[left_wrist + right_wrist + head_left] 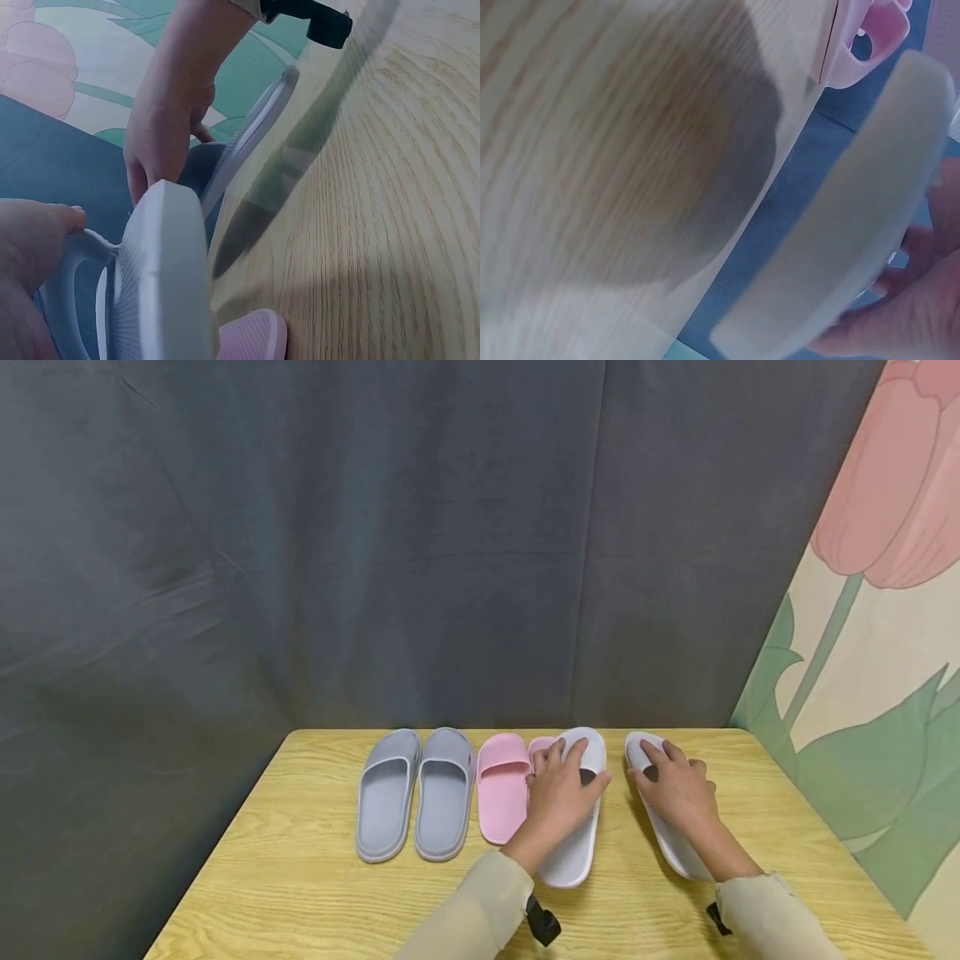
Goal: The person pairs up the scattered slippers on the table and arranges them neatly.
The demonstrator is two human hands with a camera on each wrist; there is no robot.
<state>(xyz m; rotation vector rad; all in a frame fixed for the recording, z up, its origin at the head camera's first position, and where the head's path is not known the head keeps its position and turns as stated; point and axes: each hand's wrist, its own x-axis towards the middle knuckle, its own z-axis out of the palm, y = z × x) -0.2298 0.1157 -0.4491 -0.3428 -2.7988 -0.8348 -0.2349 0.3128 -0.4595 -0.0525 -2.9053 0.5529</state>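
Note:
My left hand (564,793) grips a white slide slipper (572,860) by its strap, thumb on the right and fingers over the top. It is raised off the table and covers most of a pink slipper (542,744). My right hand (681,789) grips the matching white slipper (681,850) at the strap, a little to the right and turned at a slant. In the right wrist view the sole of this white slipper (847,217) hangs above the wood, apart from its shadow. The fingertips under the straps are partly hidden.
A second pink slipper (502,806) lies to the left of the covered one. Two grey slippers (385,814) stand side by side farther left, toes toward the back edge. The wooden table (285,877) meets a dark curtain (450,568) behind and a flower-painted wall (840,718) on the right.

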